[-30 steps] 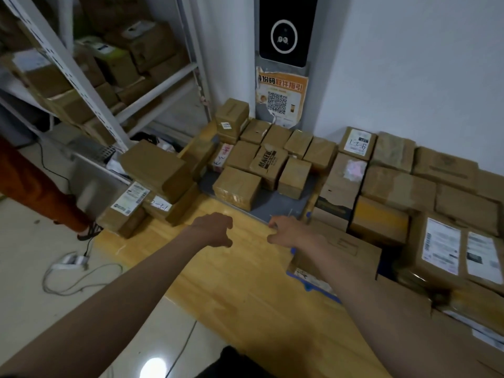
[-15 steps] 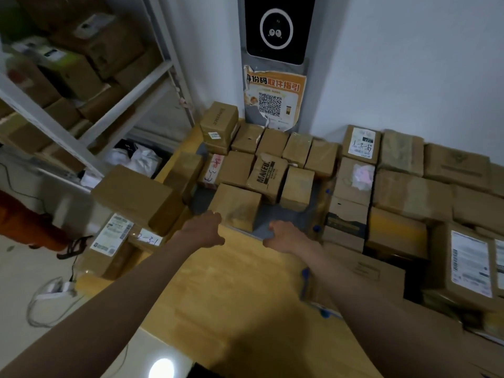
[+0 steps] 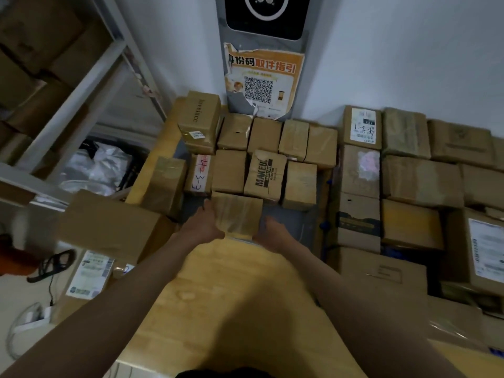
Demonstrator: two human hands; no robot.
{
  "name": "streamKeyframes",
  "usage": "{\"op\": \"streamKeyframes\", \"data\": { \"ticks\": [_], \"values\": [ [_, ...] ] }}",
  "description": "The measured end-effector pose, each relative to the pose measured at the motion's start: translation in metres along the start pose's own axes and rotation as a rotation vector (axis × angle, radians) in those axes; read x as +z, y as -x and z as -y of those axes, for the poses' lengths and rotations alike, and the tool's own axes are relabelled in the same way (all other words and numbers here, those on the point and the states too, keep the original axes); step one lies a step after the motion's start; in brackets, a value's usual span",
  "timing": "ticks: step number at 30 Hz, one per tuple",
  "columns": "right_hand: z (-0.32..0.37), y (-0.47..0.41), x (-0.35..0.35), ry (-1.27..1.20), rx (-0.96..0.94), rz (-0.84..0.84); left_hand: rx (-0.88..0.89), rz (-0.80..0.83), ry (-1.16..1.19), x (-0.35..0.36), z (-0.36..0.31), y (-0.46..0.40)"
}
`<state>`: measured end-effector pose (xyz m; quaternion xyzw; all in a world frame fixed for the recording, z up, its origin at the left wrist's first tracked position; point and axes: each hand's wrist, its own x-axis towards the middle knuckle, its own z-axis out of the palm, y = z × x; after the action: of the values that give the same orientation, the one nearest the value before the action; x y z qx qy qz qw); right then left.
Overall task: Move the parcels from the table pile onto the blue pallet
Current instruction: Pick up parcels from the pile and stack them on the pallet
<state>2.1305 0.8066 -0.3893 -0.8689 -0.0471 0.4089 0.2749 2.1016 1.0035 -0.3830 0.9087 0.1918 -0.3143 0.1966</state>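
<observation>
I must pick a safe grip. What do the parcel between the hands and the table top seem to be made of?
Parcel: brown cardboard, apparently wrapped in glossy clear tape, judging by shiny streaks. Table top: looks like light wood or wood laminate, smooth, with faint grain.

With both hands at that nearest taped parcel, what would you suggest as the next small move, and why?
Probably close both hands on the taped parcel and lift it straight up. The left hand and right hand flank its sides, and other parcels, like the MAKEUP box, sit tight behind it.
</observation>
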Motion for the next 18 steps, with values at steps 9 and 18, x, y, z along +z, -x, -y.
{"op": "streamKeyframes", "data": {
  "ticks": [9,18],
  "values": [
    [0.004,0.008,0.013,-0.061,0.084,-0.018,0.000,0.017,-0.026,0.006,0.009,0.000],
    [0.007,0.054,0.017,-0.027,0.060,-0.089,0.084,0.007,-0.099,0.002,0.004,0.035]
  ]
}}
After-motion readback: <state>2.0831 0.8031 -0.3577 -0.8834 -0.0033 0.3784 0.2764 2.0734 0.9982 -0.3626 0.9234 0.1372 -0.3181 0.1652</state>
